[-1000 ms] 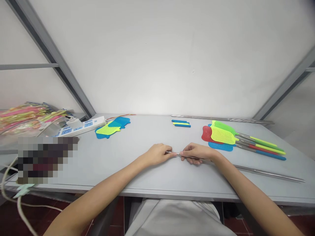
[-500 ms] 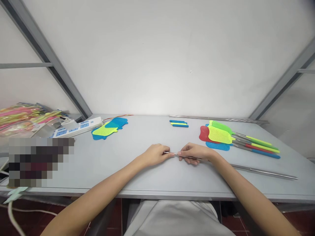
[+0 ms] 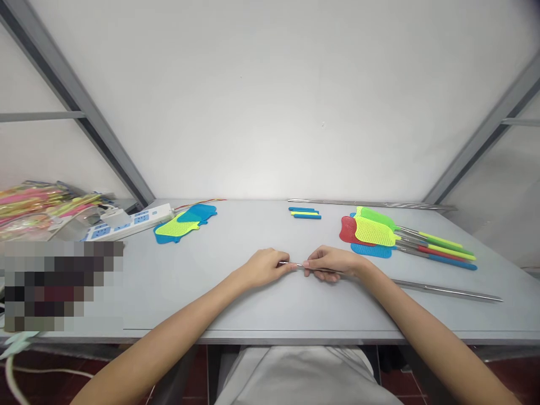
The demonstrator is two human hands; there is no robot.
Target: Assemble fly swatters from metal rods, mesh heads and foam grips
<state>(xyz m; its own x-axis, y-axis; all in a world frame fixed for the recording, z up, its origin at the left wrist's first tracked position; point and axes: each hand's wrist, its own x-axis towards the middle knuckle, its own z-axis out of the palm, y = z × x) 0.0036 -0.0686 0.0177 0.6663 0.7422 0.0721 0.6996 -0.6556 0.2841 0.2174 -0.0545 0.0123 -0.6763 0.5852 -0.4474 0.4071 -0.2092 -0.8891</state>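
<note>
Both my hands are closed on a thin metal rod (image 3: 451, 291) above the grey tabletop. My left hand (image 3: 262, 268) pinches its thin left end between thumb and fingers. Just to the right, my right hand (image 3: 331, 262) grips it with thumb and index finger, the other fingers curled below. The rod runs on behind my right forearm and thickens toward its right end. Whether more than one rod lies along that line, I cannot tell.
Several fly swatters (image 3: 375, 230) with coloured heads lie at right. Blue and yellow swatter heads (image 3: 175, 226) lie at left, near a white power strip (image 3: 139, 220). Short handle grips (image 3: 306, 213) and long metal rods (image 3: 358, 203) lie at the back. Bagged coloured items (image 3: 34, 199) are far left.
The hands keep almost the same hold on the rod. The whole view has shifted slightly; the rod's right end sits a little farther left and higher.
</note>
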